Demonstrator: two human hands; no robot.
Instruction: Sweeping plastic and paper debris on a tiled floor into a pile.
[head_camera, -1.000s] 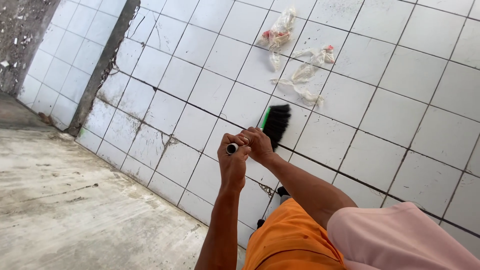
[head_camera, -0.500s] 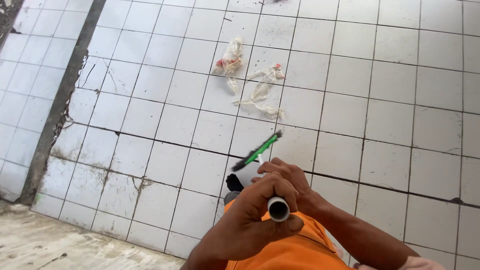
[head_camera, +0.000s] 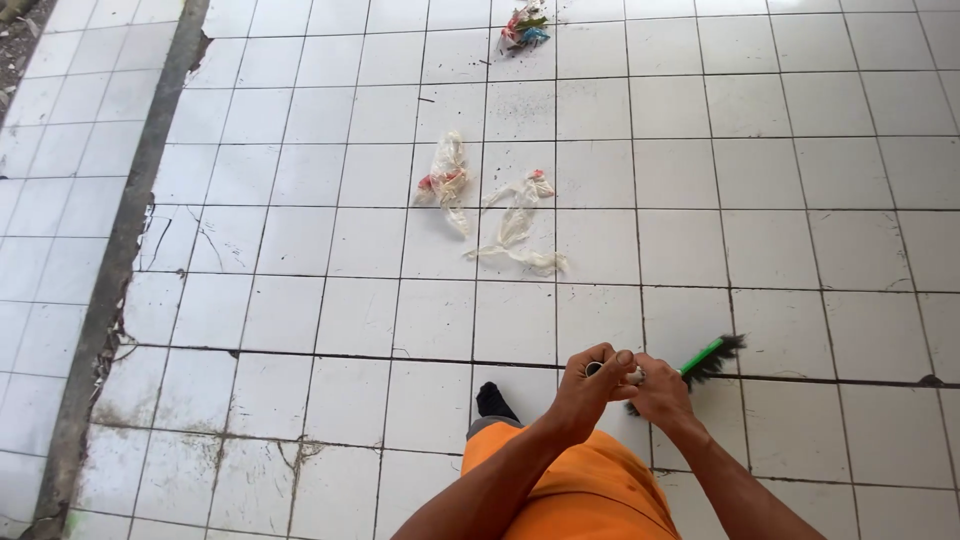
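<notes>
Seen from the head camera, both hands grip one broom over a white tiled floor (head_camera: 330, 240). The left hand (head_camera: 590, 385) is curled tight around the top end of the broom handle (head_camera: 634, 375), fingers wrapped fully round it. The right hand (head_camera: 660, 392) is closed on the same handle just beside the left, the two hands touching. The broom head (head_camera: 712, 358), green-backed with black bristles, sticks out to the right of the hands and rests low over a dark grout line. Below the hands are orange trousers (head_camera: 580, 490) and a dark foot (head_camera: 494, 402) on the tiles. Farther up the floor, well apart from the broom, lie two crumpled clear plastic bags (head_camera: 500, 205) side by side. A small colourful scrap of litter (head_camera: 524, 27) sits near the floor's top edge. A dark concrete strip (head_camera: 120, 250) runs down the left side.
</notes>
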